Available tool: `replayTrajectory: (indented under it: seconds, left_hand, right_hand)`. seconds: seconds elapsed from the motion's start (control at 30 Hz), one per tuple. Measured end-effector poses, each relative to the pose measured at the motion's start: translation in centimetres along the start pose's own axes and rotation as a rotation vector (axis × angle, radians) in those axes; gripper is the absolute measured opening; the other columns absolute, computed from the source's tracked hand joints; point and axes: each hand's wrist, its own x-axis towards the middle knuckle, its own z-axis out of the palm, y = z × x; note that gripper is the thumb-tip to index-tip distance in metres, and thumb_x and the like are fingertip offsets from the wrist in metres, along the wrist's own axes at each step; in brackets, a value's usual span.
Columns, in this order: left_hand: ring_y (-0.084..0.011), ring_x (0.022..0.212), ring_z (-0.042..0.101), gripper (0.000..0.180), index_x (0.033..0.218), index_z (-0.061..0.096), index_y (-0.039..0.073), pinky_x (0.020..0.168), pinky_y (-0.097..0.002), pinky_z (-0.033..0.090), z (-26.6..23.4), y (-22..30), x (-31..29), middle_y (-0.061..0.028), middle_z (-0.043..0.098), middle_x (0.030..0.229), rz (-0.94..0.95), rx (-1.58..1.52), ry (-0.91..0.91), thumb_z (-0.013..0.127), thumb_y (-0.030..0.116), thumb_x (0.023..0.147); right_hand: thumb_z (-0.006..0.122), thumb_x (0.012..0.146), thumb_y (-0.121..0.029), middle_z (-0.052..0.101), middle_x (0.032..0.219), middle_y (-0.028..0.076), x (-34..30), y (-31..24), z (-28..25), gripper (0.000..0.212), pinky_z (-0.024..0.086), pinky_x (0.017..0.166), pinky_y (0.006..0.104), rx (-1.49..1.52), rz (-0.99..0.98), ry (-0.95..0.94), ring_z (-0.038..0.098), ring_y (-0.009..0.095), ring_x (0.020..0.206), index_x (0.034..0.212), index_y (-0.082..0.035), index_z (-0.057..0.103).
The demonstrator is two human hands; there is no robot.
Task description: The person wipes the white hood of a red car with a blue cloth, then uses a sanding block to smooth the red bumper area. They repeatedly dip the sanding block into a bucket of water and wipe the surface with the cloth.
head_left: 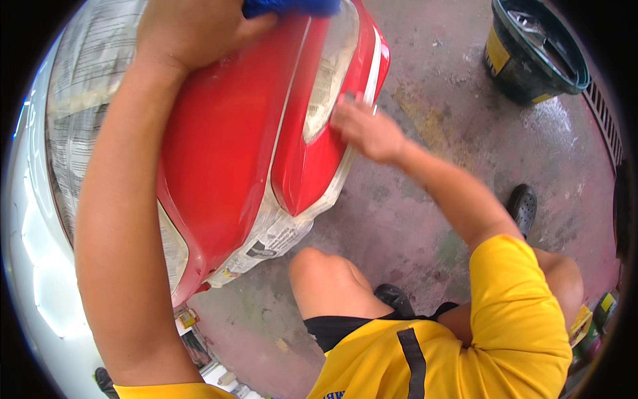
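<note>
A glossy red car body panel (219, 133) fills the middle left, with masking paper taped over its openings and edges. My left hand (196, 30) lies at the panel's top end, and its thumb reaches against a bright blue cloth (292, 6). The upper picture edge cuts off its other fingers. Against the right side of the panel, beside a papered lamp opening (332, 73), rests my right hand (369, 130). Its fingers are bent and slightly blurred. Something small shows at the fingertips, too unclear to name.
A dark bucket (531, 86) with things inside stands on the stained floor (425, 199) at the upper right, near a floor grate (601, 120). My bent knee (325, 279) is close to the panel's papered lower edge. Containers (591, 332) stand at the lower right.
</note>
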Motion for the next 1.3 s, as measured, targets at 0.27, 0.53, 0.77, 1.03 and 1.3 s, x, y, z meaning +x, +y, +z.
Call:
replayTrajectory:
  seconds: [0.27,0.53,0.77,1.03,1.3]
  left_hand:
    - [-0.0349,0.111,0.067,0.054,0.116,0.071,0.015,0.1,-0.0471,0.053,-1.2,-0.4,-0.4,-0.0104,0.068,0.12,-0.033,0.087,-0.104,0.088,0.024,0.066]
    - [-0.0345,0.112,0.067,0.057,0.118,0.07,0.016,0.1,-0.0476,0.053,-0.6,-0.7,-0.5,-0.0106,0.068,0.121,-0.004,0.131,-0.09,0.09,0.025,0.066]
    - [-0.0365,0.111,0.067,0.058,0.118,0.069,0.016,0.1,-0.048,0.053,-0.5,-0.4,0.6,-0.0114,0.068,0.121,-0.019,0.07,-0.104,0.089,0.025,0.065]
    - [-0.0374,0.111,0.067,0.054,0.117,0.069,0.014,0.098,-0.0487,0.053,-0.3,0.2,-0.5,-0.0127,0.068,0.121,-0.006,0.083,-0.022,0.085,0.024,0.066]
    - [-0.0376,0.113,0.067,0.054,0.118,0.069,0.013,0.099,-0.0488,0.053,-0.7,-0.2,-0.1,-0.0137,0.068,0.123,0.021,0.113,-0.02,0.085,0.024,0.067]
  right_hand:
    - [0.062,0.101,-0.017,0.057,0.154,0.014,3.3,2.1,-1.0,0.042,0.033,0.13,0.0529,-0.116,0.13,0.043,0.049,0.034,0.151,0.142,-0.01,0.064]
    - [0.049,0.109,-0.024,0.045,0.169,0.012,0.2,1.7,-1.2,0.054,0.023,0.134,0.0532,-0.074,0.108,-0.094,0.036,0.033,0.161,0.161,-0.006,0.048]
    - [0.052,0.11,-0.036,0.027,0.178,0.019,-6.0,-15.8,6.2,0.07,0.014,0.135,0.055,0.124,0.323,-0.204,0.017,0.033,0.168,0.166,0.001,0.035]
    - [0.049,0.112,-0.034,0.03,0.174,0.026,0.3,-18.2,4.1,0.069,0.017,0.132,0.0598,0.212,0.583,0.038,0.024,0.038,0.164,0.165,0.006,0.033]
    - [0.046,0.112,-0.031,0.024,0.175,0.029,-0.2,-20.7,5.1,0.069,0.013,0.132,0.0618,0.331,0.611,0.096,0.018,0.042,0.165,0.165,0.009,0.028]
